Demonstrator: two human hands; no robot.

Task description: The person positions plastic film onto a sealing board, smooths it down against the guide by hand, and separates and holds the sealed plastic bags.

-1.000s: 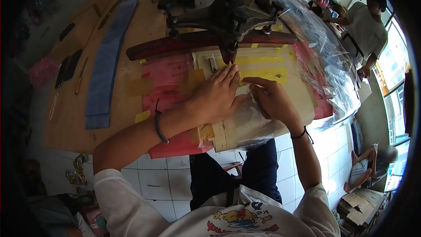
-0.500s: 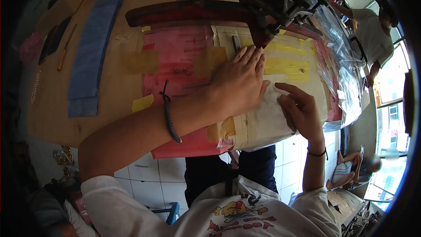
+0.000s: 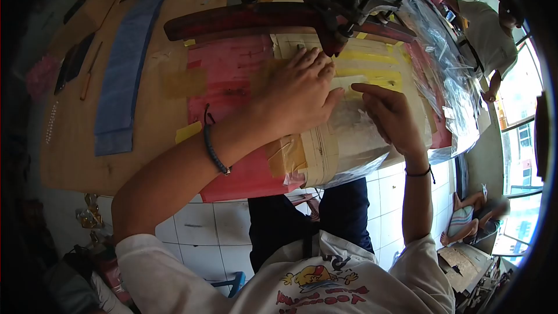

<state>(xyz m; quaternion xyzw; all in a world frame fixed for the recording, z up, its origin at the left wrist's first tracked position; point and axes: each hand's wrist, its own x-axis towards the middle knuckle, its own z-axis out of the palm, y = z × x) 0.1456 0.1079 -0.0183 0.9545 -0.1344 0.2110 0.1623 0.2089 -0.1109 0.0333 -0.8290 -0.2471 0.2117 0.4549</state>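
My left hand (image 3: 299,93) lies palm down, fingers extended, over the beige layered sheet (image 3: 317,148) beside the red covering (image 3: 232,177). Its fingertips are just left of the pointed tip of a dark metal clamp (image 3: 334,40). To the right, my right hand (image 3: 390,117) has its index finger stretched toward the sheet and the others curled; whatever those curled fingers hold, if anything, is hidden. Yellow tape strips (image 3: 372,78) run across the sheet above the right hand. A pale translucent film (image 3: 354,134) lies between and below the hands.
A curved dark red bar (image 3: 244,17) crosses the work under the clamp. At left lie a blue strip (image 3: 125,75) and an orange-handled tool (image 3: 86,84). Clear plastic (image 3: 453,81) covers the right side. One person (image 3: 488,29) stands upper right; another (image 3: 474,221) sits lower right.
The view has shifted. Over the last half second my left hand has moved back a little to the left across the sheet, and its thumb now stands farther out. My right index finger remains extended.
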